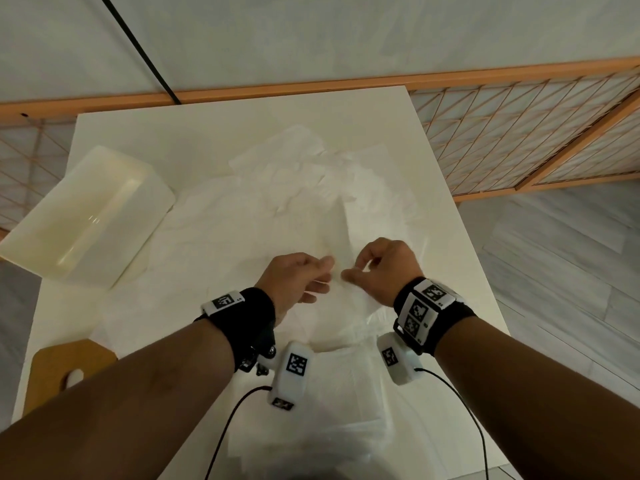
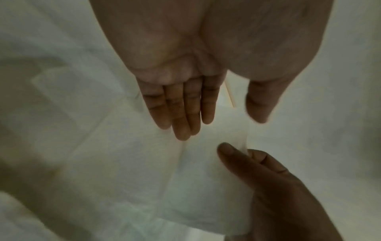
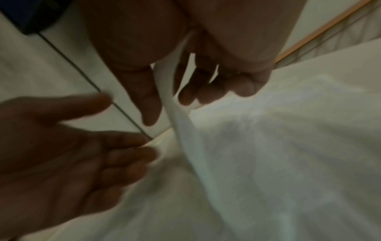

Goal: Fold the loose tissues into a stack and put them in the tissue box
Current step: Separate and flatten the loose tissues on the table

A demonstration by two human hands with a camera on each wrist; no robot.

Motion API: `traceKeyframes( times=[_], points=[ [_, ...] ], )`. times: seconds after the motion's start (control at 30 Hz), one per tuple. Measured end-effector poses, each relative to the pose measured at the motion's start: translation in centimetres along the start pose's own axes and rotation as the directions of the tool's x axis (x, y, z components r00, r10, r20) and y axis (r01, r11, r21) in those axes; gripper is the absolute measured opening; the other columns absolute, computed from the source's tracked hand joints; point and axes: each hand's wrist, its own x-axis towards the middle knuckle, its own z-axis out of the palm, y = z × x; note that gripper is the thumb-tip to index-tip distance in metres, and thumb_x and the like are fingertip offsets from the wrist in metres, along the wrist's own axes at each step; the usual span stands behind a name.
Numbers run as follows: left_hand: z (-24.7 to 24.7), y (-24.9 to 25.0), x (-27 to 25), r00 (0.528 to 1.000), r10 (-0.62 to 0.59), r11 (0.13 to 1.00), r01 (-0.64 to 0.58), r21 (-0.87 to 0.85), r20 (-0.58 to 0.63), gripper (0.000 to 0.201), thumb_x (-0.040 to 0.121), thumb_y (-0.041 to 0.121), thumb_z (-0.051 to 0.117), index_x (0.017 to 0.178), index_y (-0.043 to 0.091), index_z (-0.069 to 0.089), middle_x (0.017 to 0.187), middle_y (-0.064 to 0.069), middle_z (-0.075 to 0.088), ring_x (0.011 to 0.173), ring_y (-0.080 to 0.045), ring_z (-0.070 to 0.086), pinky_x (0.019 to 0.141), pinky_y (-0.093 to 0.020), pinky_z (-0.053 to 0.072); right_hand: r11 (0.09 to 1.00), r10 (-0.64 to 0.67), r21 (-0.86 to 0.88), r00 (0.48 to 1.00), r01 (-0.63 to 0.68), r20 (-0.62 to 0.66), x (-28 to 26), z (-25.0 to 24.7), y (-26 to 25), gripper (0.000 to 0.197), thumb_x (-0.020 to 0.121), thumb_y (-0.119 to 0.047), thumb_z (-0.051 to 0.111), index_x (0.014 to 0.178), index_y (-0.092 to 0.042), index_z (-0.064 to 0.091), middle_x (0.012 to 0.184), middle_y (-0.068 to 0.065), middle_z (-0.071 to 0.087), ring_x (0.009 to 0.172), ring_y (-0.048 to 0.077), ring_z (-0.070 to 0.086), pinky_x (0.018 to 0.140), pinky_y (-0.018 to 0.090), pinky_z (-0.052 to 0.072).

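A white tissue [image 1: 349, 299] is lifted off the table in front of me. My right hand [image 1: 353, 271] pinches its upper edge between thumb and fingers, and the strip runs up between them [image 3: 167, 110]. My left hand [image 1: 323, 275] is beside it with fingers straight and thumb apart [image 2: 226, 125], holding nothing. A pile of loose tissues [image 1: 311, 181] spreads over the middle of the table. A flat folded stack [image 1: 332, 393] lies near the front edge, under my wrists. The cream tissue box [image 1: 86, 216] sits open at the left.
A wooden lid [image 1: 65, 368] with an oval slot lies at the front left of the white table [image 1: 242, 126]. A wooden lattice screen [image 1: 519, 133] lies beyond the table's far and right edges. A black cable [image 1: 138, 43] crosses the wall behind.
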Motion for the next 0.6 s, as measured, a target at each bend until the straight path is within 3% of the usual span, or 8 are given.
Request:
traceKeyframes(
  times=[0.07,0.13,0.23,0.3,0.37,0.43,0.5,0.6],
  points=[
    [0.4,0.4,-0.2,0.998,-0.043,0.982,0.050,-0.184,0.042,0.040,0.084,0.043,0.078,0.092,0.005,0.068,0.087,-0.009,0.075,0.082,-0.027,0.072,0.083,-0.041,0.054,0.995,-0.095,0.006,0.990,0.095,0.106,-1.1,1.1,-0.9,0.029,0.071,-0.040,0.091,0.066,-0.029,0.065,0.088,-0.013,0.060,0.083,0.002,0.057,0.066,0.018,0.044],
    [0.7,0.3,0.0,0.998,-0.055,0.973,0.057,-0.224,0.015,0.046,0.077,0.039,0.086,0.092,0.000,0.069,0.085,-0.011,0.075,0.084,-0.032,0.071,0.087,-0.047,0.056,0.987,-0.157,0.006,0.967,0.159,0.199,-1.7,2.3,-1.3,0.029,0.070,-0.043,0.091,0.072,-0.025,0.069,0.096,-0.013,0.061,0.091,0.002,0.059,0.077,0.020,0.048],
    [0.6,-0.1,0.5,0.963,-0.123,0.988,0.095,-0.124,-0.240,0.032,0.075,0.020,0.084,0.098,-0.001,0.073,0.093,-0.017,0.077,0.091,-0.038,0.075,0.082,-0.052,0.060,0.985,-0.171,0.028,0.957,0.169,0.235,-1.8,3.1,-1.3,0.040,0.073,-0.056,0.083,0.074,-0.019,0.068,0.095,-0.012,0.060,0.089,0.005,0.059,0.077,0.023,0.047],
    [0.0,-0.6,0.8,0.925,-0.154,0.987,0.129,-0.095,-0.346,0.017,0.080,0.013,0.080,0.093,0.005,0.074,0.090,-0.014,0.077,0.085,-0.036,0.075,0.078,-0.051,0.063,0.993,-0.113,0.007,0.980,0.114,0.163,-1.4,3.0,-1.0,0.043,0.080,-0.060,0.075,0.074,-0.019,0.063,0.088,-0.009,0.059,0.080,0.007,0.057,0.066,0.022,0.041],
    [-0.9,-1.2,1.0,0.913,-0.162,0.987,0.155,-0.049,-0.374,0.015,0.083,0.017,0.080,0.093,0.008,0.073,0.090,-0.010,0.076,0.083,-0.032,0.074,0.078,-0.051,0.063,1.000,-0.005,-0.025,0.996,0.008,0.089,-0.6,2.7,-0.6,0.034,0.086,-0.051,0.074,0.082,-0.021,0.059,0.086,-0.008,0.060,0.079,0.012,0.057,0.062,0.022,0.039],
    [-1.4,-1.8,1.2,0.918,-0.158,0.986,0.167,-0.007,-0.364,0.017,0.084,0.019,0.081,0.096,0.010,0.073,0.093,-0.007,0.076,0.083,-0.029,0.074,0.079,-0.049,0.063,0.995,0.092,-0.041,0.991,-0.089,0.092,0.2,2.7,-0.3,0.031,0.087,-0.045,0.075,0.100,-0.022,0.060,0.097,-0.007,0.062,0.087,0.013,0.059,0.069,0.022,0.042],
    [-1.4,-2.2,1.2,0.929,-0.152,0.987,0.160,-0.004,-0.339,0.017,0.085,0.016,0.081,0.100,0.010,0.073,0.095,-0.006,0.076,0.085,-0.027,0.074,0.077,-0.044,0.064,0.988,0.155,-0.025,0.977,-0.153,0.146,0.7,2.9,-0.3,0.043,0.086,-0.048,0.076,0.115,-0.022,0.059,0.103,-0.008,0.063,0.093,0.012,0.061,0.078,0.025,0.047],
    [-1.0,-2.3,1.3,0.943,-0.149,0.989,0.147,-0.029,-0.297,0.019,0.085,0.012,0.081,0.102,0.009,0.072,0.098,-0.008,0.076,0.087,-0.028,0.074,0.072,-0.042,0.065,0.983,0.184,-0.031,0.964,-0.182,0.191,1.0,3.4,-0.7,0.050,0.084,-0.057,0.076,0.117,-0.022,0.060,0.104,-0.007,0.066,0.098,0.015,0.064,0.086,0.031,0.054]
  ],
)
